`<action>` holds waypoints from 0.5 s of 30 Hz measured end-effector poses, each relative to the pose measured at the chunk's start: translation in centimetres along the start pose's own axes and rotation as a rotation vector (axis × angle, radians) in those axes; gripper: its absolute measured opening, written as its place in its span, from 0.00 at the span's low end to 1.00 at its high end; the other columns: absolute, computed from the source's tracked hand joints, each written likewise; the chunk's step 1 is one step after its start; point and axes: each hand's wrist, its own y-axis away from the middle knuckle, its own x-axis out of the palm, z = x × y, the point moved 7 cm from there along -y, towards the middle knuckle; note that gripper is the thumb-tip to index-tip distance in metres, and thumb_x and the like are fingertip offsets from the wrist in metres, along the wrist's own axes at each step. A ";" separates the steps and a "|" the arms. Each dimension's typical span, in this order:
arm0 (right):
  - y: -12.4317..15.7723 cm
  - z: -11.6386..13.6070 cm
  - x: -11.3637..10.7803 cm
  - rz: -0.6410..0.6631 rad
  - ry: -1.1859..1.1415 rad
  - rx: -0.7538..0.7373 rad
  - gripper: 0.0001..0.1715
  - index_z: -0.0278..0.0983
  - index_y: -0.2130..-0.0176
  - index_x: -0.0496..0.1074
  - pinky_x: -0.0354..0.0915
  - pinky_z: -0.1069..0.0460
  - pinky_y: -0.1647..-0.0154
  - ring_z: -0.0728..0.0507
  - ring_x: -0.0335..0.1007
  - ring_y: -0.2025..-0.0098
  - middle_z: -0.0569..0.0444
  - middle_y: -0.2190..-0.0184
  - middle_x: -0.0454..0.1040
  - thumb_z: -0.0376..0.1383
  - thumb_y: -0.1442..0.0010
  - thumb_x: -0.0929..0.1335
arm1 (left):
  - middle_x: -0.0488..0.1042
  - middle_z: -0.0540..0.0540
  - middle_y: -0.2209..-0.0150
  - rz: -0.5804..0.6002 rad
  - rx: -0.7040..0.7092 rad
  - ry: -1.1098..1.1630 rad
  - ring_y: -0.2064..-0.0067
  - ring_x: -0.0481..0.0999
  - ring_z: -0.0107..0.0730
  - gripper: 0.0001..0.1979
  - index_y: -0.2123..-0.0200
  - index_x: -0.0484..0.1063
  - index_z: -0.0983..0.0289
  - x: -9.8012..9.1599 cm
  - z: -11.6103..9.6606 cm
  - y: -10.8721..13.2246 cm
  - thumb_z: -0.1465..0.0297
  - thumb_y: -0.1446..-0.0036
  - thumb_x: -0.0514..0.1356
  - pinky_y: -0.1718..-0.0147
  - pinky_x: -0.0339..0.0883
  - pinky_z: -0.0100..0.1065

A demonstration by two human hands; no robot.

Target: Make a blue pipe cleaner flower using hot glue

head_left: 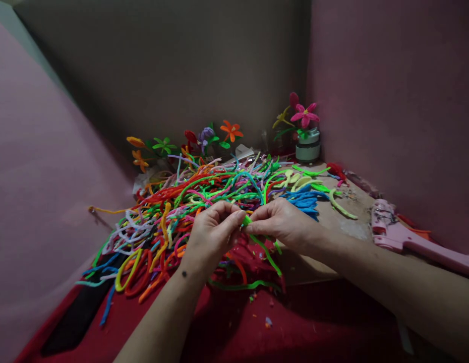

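Left hand (214, 229) and right hand (283, 222) set close together on a green pipe cleaner (247, 221)

The green pipe cleaner is pinched between thumb and fingers of both hands, above the near edge of a heap of multicoloured pipe cleaners (215, 189). Whether the green strand (268, 256) hanging below the right hand belongs to it cannot be told in the dim light. Red cloth (117, 335) is spread at the near side, with a black strip (77, 322) laid on it at the left. Blue pipe cleaners (300, 202) are bunched beyond the right hand. An orange pipe-cleaner flower (231, 131) is seen behind the heap, and a pink one (305, 116) above a pale green jar (308, 147). A pink-handled tool (423, 243) is placed at the far right.
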 end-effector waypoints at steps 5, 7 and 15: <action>0.0 -0.1 -0.1 -0.046 0.084 0.001 0.10 0.34 0.84 0.68 0.44 0.54 0.81 0.54 0.46 0.83 0.62 0.88 0.56 0.34 0.54 0.67 | 0.62 0.45 0.87 0.012 -0.062 0.015 0.85 0.56 0.15 0.08 0.77 0.72 0.68 0.0 0.6 0.0 0.68 0.54 0.63 0.88 0.46 0.21; -0.1 0.0 -0.2 -0.072 0.150 -0.014 0.11 0.35 0.85 0.66 0.44 0.54 0.82 0.54 0.46 0.83 0.62 0.88 0.55 0.34 0.54 0.66 | 0.61 0.45 0.88 -0.073 -0.027 -0.022 0.85 0.55 0.15 0.09 0.79 0.71 0.68 -0.2 0.7 0.1 0.68 0.54 0.63 0.88 0.45 0.21; -0.6 0.4 0.2 0.012 0.094 -0.013 0.11 0.34 0.84 0.67 0.43 0.54 0.82 0.54 0.46 0.83 0.62 0.88 0.57 0.35 0.55 0.68 | 0.61 0.44 0.87 -0.107 0.012 0.038 0.85 0.56 0.16 0.10 0.79 0.70 0.67 -0.2 1.0 -0.1 0.66 0.54 0.63 0.86 0.47 0.21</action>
